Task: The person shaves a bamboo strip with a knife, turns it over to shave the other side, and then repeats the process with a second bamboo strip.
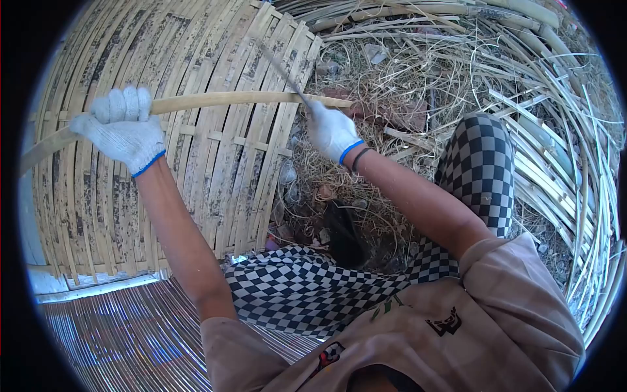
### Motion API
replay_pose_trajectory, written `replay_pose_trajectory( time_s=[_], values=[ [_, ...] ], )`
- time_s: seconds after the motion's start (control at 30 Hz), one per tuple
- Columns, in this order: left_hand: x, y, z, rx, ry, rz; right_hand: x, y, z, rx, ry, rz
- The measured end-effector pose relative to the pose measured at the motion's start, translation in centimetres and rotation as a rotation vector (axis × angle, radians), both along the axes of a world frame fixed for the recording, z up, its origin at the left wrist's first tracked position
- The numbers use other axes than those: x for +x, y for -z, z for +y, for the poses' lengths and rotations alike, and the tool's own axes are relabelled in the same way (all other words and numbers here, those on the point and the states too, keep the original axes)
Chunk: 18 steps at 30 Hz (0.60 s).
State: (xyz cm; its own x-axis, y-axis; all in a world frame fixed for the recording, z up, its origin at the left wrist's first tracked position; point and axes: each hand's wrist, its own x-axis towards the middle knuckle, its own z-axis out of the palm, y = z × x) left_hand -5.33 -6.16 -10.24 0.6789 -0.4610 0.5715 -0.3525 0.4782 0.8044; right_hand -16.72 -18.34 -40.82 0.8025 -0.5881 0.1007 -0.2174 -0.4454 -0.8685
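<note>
A long, slightly curved bamboo strip runs from the left edge of the view to the upper middle. Around it, toward its left part, are the fingers of my left hand, in a white knit glove with a blue cuff. My right hand, gloved the same way, is closed on a knife, its handle hidden in the fist. The thin blade, blurred toward the tip, points up and left and crosses the strip near its right end in this view.
A woven bamboo panel lies under the strip at left. Bamboo shavings litter the ground ahead, with long split strips piled along the right. A dark shoe is between my checkered legs; a ribbed, shiny surface is lower left.
</note>
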Motion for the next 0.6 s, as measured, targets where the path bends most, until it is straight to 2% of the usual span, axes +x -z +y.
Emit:
replay_pose_trajectory(
  time_s=[0.03,0.1,0.2,0.3,0.33,0.37,0.43,0.53,0.6],
  values=[
    [1.2,0.2,0.8,0.005,0.005,0.009,0.8,3.2,-0.7,0.189,0.082,0.021],
    [3.1,0.2,1.9,-0.006,-0.005,0.018,1.0,1.9,-1.1,0.077,0.004,0.187],
    [5.1,0.6,3.6,-0.003,-0.008,0.03,0.1,-1.2,-1.1,-0.002,-0.106,0.135],
    [4.6,0.7,3.2,-0.015,-0.031,0.029,0.5,-2.1,0.9,-0.196,-0.111,-0.168],
    [4.5,0.6,3.3,-0.001,-0.004,0.039,0.9,-1.6,1.1,-0.245,-0.083,-0.147],
    [4.3,0.9,3.2,-0.007,-0.042,0.031,0.7,-1.1,0.5,-0.078,-0.143,-0.009],
    [3.5,1.2,2.9,-0.028,-0.118,0.0,1.0,3.5,-1.0,0.16,0.017,0.106],
    [4.1,1.4,3.6,-0.089,-0.15,0.059,1.3,2.2,-1.2,0.018,-0.034,0.222],
    [5.8,1.8,4.8,-0.076,-0.119,0.037,1.1,1.4,-0.6,-0.117,-0.073,0.082]
  ],
)
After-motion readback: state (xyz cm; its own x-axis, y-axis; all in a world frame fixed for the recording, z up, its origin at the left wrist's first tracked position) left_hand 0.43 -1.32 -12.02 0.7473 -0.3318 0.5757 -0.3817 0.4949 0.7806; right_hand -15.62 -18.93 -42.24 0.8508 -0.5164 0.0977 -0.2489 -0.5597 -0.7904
